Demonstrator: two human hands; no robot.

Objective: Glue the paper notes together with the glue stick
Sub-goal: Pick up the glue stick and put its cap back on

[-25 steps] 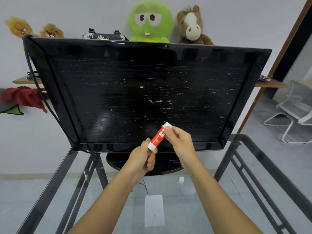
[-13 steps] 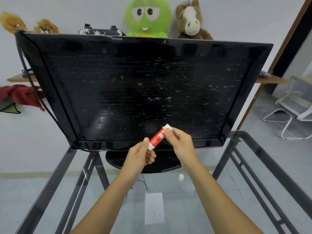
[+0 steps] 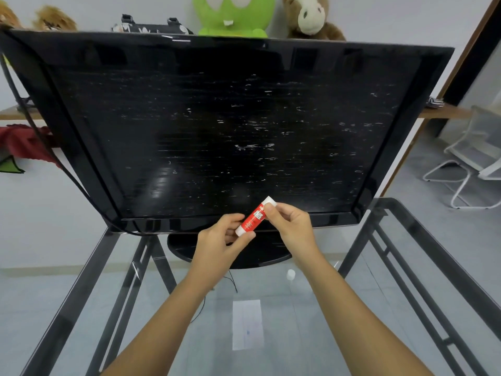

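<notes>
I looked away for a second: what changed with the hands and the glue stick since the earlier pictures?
Hardly anything. Both hands keep their grip on the glue stick: left hand at its lower end, right hand at its upper end. The view tipped slightly downward. The paper note and small white cap stayed on the glass table.

Behind the hands stands a black flat-screen television (image 3: pixel 227 131), its dark screen streaked with fine white scratches, on an oval black base (image 3: pixel 189 248) resting on a glass-topped table (image 3: pixel 406 267) with a dark metal frame. Above and beyond the hands, past the television's top edge, sit a green plush toy (image 3: pixel 233 14), a brown plush horse (image 3: pixel 309 19) and a patterned black bag (image 3: pixel 151 27). Far right of the hands is a white metal chair (image 3: pixel 471 169). Far left, red cloth (image 3: pixel 24 143) hangs below a wooden shelf (image 3: pixel 16 114).
</notes>
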